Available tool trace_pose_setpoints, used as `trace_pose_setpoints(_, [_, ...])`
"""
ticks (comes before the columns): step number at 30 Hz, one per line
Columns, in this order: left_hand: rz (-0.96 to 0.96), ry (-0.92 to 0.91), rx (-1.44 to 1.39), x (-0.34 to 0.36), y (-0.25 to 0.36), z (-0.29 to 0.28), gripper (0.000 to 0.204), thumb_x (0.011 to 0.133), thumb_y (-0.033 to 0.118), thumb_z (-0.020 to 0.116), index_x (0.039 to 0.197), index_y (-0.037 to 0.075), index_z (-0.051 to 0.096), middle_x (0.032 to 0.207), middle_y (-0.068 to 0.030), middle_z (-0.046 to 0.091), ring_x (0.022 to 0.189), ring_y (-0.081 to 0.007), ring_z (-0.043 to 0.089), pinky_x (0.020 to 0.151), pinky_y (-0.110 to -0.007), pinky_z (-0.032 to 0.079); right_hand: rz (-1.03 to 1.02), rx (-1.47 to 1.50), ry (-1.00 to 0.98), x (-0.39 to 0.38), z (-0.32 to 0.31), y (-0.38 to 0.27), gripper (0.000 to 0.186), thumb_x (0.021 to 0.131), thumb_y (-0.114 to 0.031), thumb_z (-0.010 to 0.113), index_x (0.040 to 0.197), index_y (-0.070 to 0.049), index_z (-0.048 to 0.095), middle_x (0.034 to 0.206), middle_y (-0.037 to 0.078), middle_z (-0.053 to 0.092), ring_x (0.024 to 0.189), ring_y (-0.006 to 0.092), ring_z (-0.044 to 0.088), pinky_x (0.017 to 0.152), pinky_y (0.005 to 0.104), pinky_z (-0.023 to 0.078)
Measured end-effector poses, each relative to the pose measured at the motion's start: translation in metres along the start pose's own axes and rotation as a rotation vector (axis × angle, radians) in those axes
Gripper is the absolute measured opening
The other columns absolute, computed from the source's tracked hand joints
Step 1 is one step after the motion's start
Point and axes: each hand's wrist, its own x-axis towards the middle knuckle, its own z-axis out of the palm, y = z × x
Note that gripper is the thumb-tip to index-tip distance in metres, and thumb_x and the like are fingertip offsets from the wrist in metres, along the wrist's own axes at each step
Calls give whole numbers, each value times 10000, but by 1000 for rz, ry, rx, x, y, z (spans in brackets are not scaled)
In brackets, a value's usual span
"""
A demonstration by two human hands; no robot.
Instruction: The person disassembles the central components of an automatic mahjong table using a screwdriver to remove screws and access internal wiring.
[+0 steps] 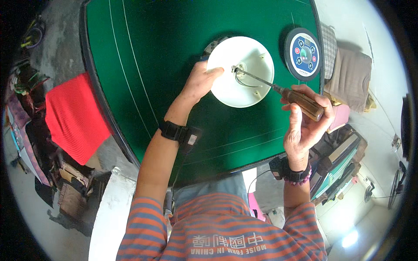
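My left hand (pixel 199 80) grips the left rim of a round white dish-shaped fitting (pixel 254 48), with the thumb on its inner edge. A dark wire (pixel 247 85) curves from a small metal piece (pixel 235 69) at its middle, and a dark patterned object (pixel 212 48) shows partly behind it. My right hand (pixel 305 119) holds a screwdriver (pixel 307 103) by its brown handle. The long shaft slants across the dish to the metal piece at the middle; whether the tip touches it is too small to tell.
The green table (pixel 165 43) has a dark raised edge. A round blue-and-white control panel (pixel 300 45) lies at its right. A red cloth (pixel 76 117) is beside the left edge. Folded fabrics (pixel 348 78) and piled items (pixel 339 165) stand to the right.
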Motion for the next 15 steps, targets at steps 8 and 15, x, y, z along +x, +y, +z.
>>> trace_pose_setpoints(8, [9,-89,224,13,10,-13,284,900,185,622,1040,-52,688,894,-91,722,785,-144,679,714,-302,545,-28,-34,8,10,10,-3,497,919,-88,663,1277,-76,318,1168,239,596,899,250,668,803,331,544])
trace_pose_setpoints(15, [65,-63,223,15,12,-14,307,864,217,609,966,-61,688,747,-108,696,663,-169,668,635,-321,543,-8,-36,-14,13,10,-6,498,920,-82,660,1282,-76,317,1169,236,596,906,245,669,791,321,546])
